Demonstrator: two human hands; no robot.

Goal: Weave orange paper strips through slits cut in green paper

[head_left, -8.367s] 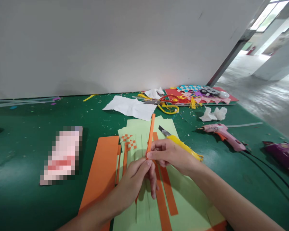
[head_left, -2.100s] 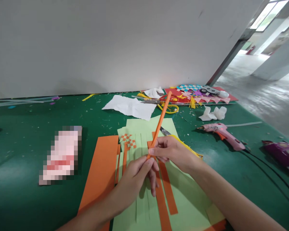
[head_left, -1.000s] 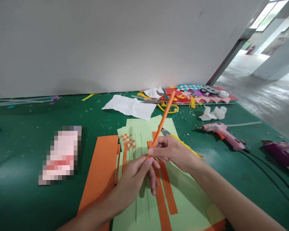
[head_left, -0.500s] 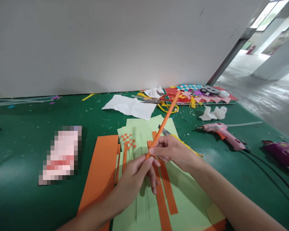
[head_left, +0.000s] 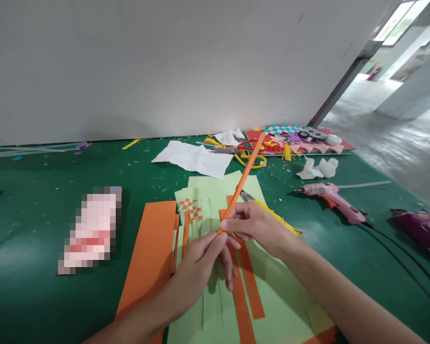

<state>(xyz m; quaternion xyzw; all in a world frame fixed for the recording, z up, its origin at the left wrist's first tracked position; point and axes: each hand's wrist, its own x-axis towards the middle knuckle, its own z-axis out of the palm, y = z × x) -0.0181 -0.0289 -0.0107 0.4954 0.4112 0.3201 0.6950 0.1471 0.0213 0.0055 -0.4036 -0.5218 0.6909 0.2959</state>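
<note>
Green mat [head_left: 39,286] before white wall: left hand [head_left: 200,270] and right hand [head_left: 258,227] both pinch the near end of an orange paper strip [head_left: 245,174], raised slanting far-right above slit pale-green sheet [head_left: 279,306]; pink glue gun [head_left: 331,198] right

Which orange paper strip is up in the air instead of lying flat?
The thin orange strip pinched between the left hand and right hand; it slants up toward the scissors. The other orange strips lie flat on the light green paper.

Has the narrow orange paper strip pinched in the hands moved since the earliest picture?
Yes. The narrow orange paper strip now leans right, its tip reaching the red-handled scissors instead of stopping short by the white paper sheet.
</note>
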